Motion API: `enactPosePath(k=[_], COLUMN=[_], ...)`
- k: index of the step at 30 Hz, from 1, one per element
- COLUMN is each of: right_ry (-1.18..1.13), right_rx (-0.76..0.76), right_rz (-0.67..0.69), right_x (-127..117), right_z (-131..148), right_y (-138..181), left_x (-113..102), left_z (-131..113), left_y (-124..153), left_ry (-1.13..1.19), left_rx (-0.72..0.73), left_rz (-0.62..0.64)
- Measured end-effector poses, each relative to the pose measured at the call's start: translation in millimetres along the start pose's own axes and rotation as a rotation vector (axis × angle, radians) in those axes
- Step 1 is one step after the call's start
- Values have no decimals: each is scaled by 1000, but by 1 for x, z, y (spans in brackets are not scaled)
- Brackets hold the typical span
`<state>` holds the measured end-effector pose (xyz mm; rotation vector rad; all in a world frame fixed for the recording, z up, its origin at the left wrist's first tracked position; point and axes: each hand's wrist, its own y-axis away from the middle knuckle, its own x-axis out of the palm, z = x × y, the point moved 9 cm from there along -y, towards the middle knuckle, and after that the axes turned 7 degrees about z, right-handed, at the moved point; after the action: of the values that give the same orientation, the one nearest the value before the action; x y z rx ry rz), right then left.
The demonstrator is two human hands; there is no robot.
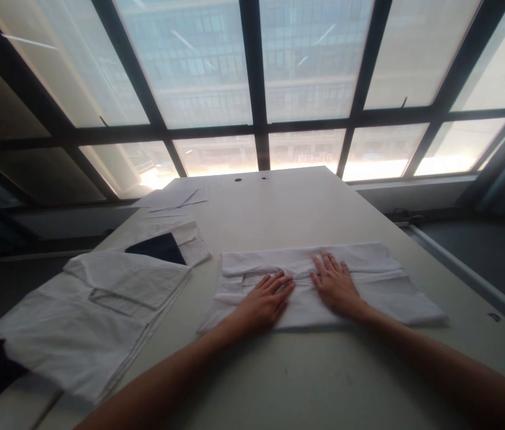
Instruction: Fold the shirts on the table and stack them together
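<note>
Item: one folded white cloth (304, 310), lying on the white table (292, 209), toward its right edge. Left hand (267, 300), palm down on the cloth, opened flat, fingers extended. Right hand (335, 288), likewise flat on it, fingers slightly spread. Along the left edge: one layered white fabric (73, 307); beyond it, a dark blue piece (158, 248) overlapping a pale cloth (195, 243); papers (172, 197), near the far left corner.

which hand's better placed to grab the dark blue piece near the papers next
Probably the left hand: it rests on the left half of the folded white fabric, nearer the dark blue piece; the right hand lies farther.
</note>
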<state>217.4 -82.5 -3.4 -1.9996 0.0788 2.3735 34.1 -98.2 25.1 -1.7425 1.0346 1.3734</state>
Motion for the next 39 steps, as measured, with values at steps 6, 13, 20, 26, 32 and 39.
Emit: enactPosePath(k=[6,13,20,26,32,39], right_ry=[9,8,-80,3,40,39], right_rx=[-20,-52,-83,134,259,252], right_rz=[-31,-30,-18,-33,-84,-99], right_x=[-8,-11,-12,-14,-11,-9], right_z=[-9,-13,-25,-98,-131,-127], right_y=[-26,-48,-50,-59,-63,-63], left_x=[-4,-9,-6,7,6,-18], left_z=[15,23,27,37,49,130], left_y=[-20,-48,-92,-83,-78,-30], left_ry=[-1,-79,-49,-9,17,-114], left_rx=[-24,-110,-276,-276,-305,-549], left_rz=[-57,-93,-96,-57,-54,-76])
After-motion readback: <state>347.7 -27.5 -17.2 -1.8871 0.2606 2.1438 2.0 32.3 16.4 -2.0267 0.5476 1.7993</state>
